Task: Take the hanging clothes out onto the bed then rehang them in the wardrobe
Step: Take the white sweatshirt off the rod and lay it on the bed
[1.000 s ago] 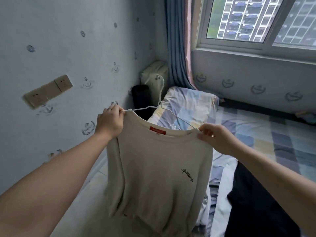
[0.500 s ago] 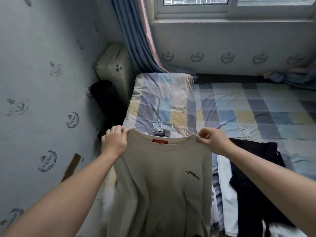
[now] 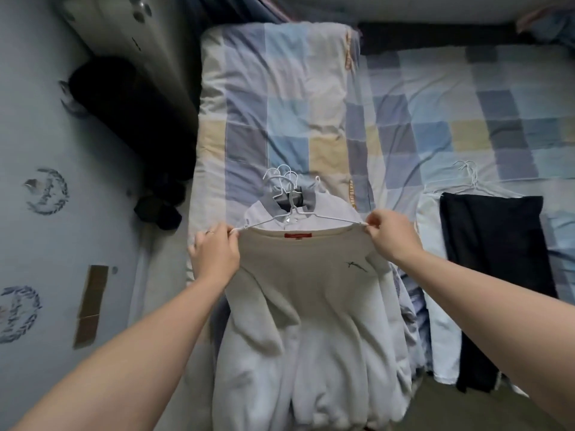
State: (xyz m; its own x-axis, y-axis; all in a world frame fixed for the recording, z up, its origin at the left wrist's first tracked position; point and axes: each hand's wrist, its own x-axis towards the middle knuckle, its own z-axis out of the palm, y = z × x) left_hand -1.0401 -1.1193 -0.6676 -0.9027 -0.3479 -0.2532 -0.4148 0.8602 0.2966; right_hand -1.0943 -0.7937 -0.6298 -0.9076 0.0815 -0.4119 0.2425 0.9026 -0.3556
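At frame centre, the left hand [image 3: 214,256] and right hand [image 3: 393,236] each pinch a shoulder of the sweater [image 3: 306,293] on its hanger [image 3: 311,216], over clothes piled on the bed [image 3: 435,119]. Black garment [image 3: 494,244] at right.

Dim, cool daylight, soft shadows, slight blur, wide-angle bending at the edges

Left wall [image 3: 28,119]: pale blue wallpaper with dark wreath emblems [image 3: 46,191]. Two brown tape strips [image 3: 95,290] are stuck on it, one above the other, slightly tilted. Top left: cream hard-shell case [image 3: 124,32], type unclear. Black bulky object [image 3: 130,113] just beside it, with a smaller black bundle [image 3: 158,209] below. Blue curtain [image 3: 224,10] at top edge.
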